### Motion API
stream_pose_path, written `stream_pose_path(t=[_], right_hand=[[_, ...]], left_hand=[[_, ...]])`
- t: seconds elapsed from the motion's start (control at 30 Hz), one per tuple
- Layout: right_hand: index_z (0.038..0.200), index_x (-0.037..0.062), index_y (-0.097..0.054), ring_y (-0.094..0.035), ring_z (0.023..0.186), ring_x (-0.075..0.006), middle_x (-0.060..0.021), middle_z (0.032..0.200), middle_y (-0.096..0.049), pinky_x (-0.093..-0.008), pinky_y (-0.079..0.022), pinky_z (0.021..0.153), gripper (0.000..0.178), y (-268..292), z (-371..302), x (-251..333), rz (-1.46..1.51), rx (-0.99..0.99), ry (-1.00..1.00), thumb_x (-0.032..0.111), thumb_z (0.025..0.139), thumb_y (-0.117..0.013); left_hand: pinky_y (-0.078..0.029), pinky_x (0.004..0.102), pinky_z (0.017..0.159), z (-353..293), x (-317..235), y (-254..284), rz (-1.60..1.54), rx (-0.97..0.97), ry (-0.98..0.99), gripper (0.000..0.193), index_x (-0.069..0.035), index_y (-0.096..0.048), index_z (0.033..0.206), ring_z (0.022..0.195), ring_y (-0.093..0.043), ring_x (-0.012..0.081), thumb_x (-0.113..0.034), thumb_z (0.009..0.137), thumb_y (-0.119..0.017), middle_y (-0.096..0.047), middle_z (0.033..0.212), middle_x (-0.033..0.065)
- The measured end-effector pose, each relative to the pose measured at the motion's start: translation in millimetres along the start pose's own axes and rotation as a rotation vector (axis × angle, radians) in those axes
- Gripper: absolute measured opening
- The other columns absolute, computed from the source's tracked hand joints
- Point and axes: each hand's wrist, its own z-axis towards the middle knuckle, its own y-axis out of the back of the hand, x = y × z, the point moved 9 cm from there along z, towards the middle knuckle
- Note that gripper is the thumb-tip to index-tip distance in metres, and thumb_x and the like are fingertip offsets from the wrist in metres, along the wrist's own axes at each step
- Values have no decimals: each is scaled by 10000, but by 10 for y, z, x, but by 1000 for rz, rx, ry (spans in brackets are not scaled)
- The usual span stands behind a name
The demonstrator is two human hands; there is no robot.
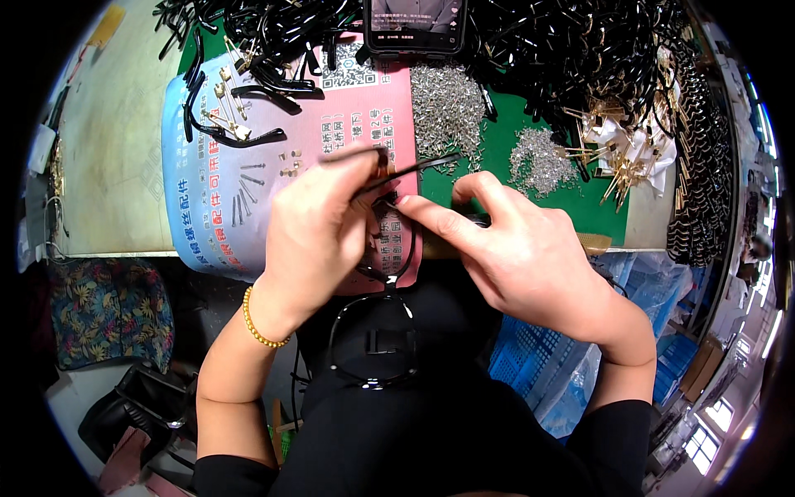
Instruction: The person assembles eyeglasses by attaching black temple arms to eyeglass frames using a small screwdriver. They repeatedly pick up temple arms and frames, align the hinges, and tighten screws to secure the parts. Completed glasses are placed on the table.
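A dark eyeglass frame (333, 340) hangs below my hands at the table's front edge, its lower rim in front of my black clothing. My left hand (315, 228) is closed around the frame's upper part, and a thin dark temple arm (431, 166) sticks out to the right from beside its fingers. From the right, my right hand (534, 257) reaches in with bent fingers. One of its fingertips presses close to the frame, next to my left fingers. Whatever small thing lies between those fingertips is hidden.
Loose small screws (447, 108) and a smaller pile of tiny metal parts (540, 161) lie on a green mat (505, 108). Black temple arms (538, 50) heap up behind. A phone (414, 29) stands at the back. A printed pink-blue sheet (290, 174) lies under my hands.
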Motion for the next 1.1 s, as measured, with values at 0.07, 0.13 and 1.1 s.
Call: stream_pose_path(t=[0.07,0.13,1.1], right_hand=[[1393,247,-614,-662,821,-264,-80,1044,-582,-380,-574,590,594,-12,9,-21,8,6,-23,60,832,-664],[1421,269,-600,-663,823,-270,-76,1034,-588,-390,-571,597,634,-14,12,-40,12,3,-45,59,827,-675],[1282,315,-700,-635,827,-192,-50,1049,-610,-307,-561,569,472,-80,44,23,-254,-94,97,197,825,-695]], left_hand=[[-542,299,566,-9,63,13,-109,12,118,193,-5,-624,1041,655,-695,197,90,877,-657,-706,911,111],[-527,256,532,-17,119,-2,-267,-25,167,139,1,-627,1080,583,-648,97,56,954,-647,-714,905,71],[-528,387,636,-8,-108,10,-88,-66,-135,225,-20,-635,1039,736,-657,329,87,841,-636,-644,842,128]])
